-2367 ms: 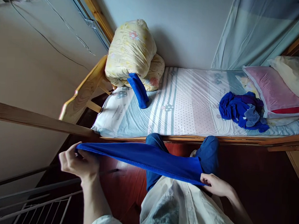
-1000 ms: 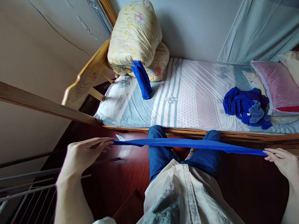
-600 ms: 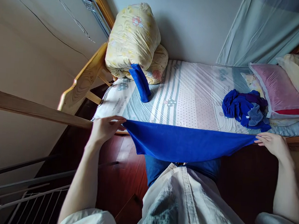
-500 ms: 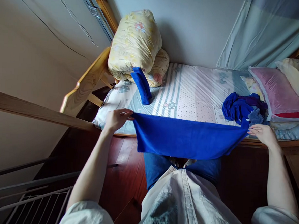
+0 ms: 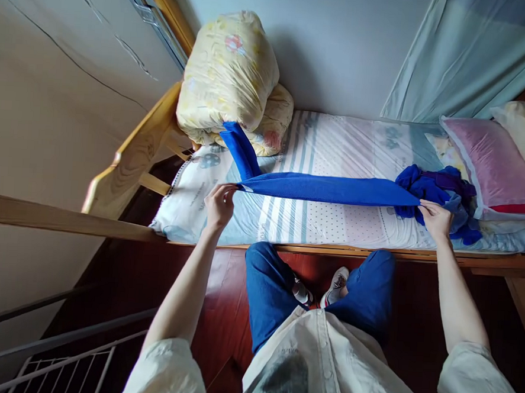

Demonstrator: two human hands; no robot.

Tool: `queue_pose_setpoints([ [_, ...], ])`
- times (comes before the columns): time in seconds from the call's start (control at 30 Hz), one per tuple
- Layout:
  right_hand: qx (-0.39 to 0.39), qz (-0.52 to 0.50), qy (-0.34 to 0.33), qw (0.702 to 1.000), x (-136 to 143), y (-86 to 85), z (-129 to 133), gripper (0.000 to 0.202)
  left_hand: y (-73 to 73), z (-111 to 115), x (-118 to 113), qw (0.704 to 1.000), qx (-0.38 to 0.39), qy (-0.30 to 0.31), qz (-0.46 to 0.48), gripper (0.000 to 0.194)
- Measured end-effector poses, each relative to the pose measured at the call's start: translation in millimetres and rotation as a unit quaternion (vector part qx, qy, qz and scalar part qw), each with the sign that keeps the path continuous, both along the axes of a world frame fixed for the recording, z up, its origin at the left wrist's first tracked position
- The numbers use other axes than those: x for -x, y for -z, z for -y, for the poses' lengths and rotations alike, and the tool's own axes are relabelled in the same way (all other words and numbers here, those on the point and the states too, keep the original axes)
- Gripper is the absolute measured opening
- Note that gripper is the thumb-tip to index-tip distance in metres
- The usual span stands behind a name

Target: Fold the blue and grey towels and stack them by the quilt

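Note:
A blue towel [image 5: 329, 189] is stretched sideways above the near side of the bed, seen as a narrow band. My left hand [image 5: 221, 204] pinches its left end, and my right hand [image 5: 436, 220] pinches its right end. Behind the left part of the towel, a folded blue cloth [image 5: 239, 150] leans against the rolled yellow quilt [image 5: 229, 76]. A crumpled pile of blue cloths [image 5: 456, 193], with purple and lighter blue pieces in it, lies just beyond my right hand.
The bed [image 5: 328, 147] has a striped, dotted sheet and a wooden headboard [image 5: 132, 141] at left. A pink pillow [image 5: 491, 160] lies at right under a pale curtain [image 5: 448, 65]. Lower left stands a white metal rack [image 5: 68, 365]. My knees touch near the bed's front edge.
Both hands have come closer together. The towel has swung up and away over the bed, from a hanging sheet to a narrow band. My shoes now show.

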State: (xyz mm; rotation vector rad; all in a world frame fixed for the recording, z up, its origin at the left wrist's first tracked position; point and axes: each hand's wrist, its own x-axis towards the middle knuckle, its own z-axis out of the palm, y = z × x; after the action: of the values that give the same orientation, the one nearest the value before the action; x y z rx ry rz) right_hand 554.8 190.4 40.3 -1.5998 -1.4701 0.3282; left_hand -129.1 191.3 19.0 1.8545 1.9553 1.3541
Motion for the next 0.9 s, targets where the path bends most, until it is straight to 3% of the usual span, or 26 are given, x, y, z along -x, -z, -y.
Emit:
queue_pose_setpoints([
  [0.13,0.041,-0.01,0.015,0.999,1,58.2,8,0.017,67.3,16,-1,0.995,0.092,0.038,-0.016,0.022],
  [0.27,0.125,-0.03,0.032,0.991,11,119.2,20,0.017,132.6,35,-15,0.973,0.229,0.017,0.002,0.023],
  [0.4,0.216,-0.044,0.06,0.974,19,166.6,33,0.015,174.3,54,-26,0.944,0.326,-0.045,0.032,0.023],
  [0.5,0.245,-0.032,0.072,0.966,17,184.1,44,0.017,187.5,65,-26,0.938,0.333,-0.084,0.051,0.027],
  [0.6,0.251,-0.021,0.089,0.964,13,187.4,57,0.019,190.5,73,-23,0.932,0.339,-0.11,0.066,0.03],
  [0.73,0.255,-0.027,0.129,0.958,17,182.3,76,0.025,186.3,87,-26,0.927,0.352,-0.108,0.069,0.031],
  [0.9,0.296,0.002,0.181,0.938,44,180.2,115,0.038,175.6,113,-52,0.931,0.356,-0.075,0.01,0.048],
])
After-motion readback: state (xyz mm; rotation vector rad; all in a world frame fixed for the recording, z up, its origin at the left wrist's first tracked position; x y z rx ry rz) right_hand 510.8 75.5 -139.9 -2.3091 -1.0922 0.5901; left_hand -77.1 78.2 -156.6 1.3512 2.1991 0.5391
